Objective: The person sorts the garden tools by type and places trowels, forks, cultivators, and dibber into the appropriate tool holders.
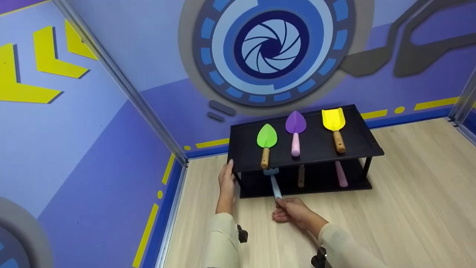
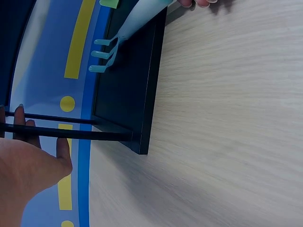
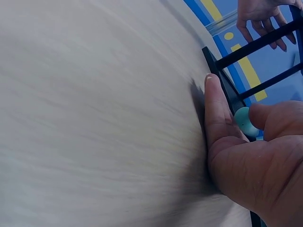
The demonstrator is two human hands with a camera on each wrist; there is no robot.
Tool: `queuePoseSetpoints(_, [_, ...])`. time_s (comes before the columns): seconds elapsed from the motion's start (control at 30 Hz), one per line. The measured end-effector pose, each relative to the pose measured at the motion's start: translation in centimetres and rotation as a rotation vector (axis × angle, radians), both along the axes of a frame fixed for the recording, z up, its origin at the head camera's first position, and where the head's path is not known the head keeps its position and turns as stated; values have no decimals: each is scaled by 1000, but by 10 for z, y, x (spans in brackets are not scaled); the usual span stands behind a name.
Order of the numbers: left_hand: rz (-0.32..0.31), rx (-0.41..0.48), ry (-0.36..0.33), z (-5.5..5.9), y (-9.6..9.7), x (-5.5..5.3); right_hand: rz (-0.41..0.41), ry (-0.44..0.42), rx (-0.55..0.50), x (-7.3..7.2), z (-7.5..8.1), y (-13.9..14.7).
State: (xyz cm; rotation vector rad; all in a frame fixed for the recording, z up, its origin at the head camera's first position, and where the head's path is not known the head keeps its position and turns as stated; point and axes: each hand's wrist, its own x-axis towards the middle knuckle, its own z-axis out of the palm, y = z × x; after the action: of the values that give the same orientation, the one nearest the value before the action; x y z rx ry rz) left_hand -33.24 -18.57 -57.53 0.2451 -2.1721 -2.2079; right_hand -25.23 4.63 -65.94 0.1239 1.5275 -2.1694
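A light blue hand rake [image 1: 275, 186] lies tines inward on the lower tier of a black two-tier rack [image 1: 245, 160]. My right hand [image 1: 295, 213] pinches its handle end between thumb and fingers, at the rack's front edge. In the left wrist view the tines of the rake [image 2: 106, 56] point over the lower tier. The round handle end [image 3: 246, 122] shows by the thumb in the right wrist view. My left hand [image 1: 226, 184] touches the rack's left side, fingers extended along the upper edge near the posts [image 2: 94, 135].
On the upper tier lie a green trowel [image 1: 267, 137], a purple trowel [image 1: 295, 123] and a yellow shovel [image 1: 333, 119]. A wooden handle [image 1: 301, 176] and a pink handle [image 1: 341, 175] show below. A patterned wall [image 1: 163, 111] stands behind and left of the wooden table [image 1: 416, 193].
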Motion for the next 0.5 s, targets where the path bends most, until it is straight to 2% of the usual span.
queuePoseSetpoints(0.23, [2,-8,-1,-2,1,0,28,-36,-17,0,-1,5])
queuePoseSetpoints(0.5, [-10,-1,22,-1,0,1,28,-36,-39,-1,-2,5])
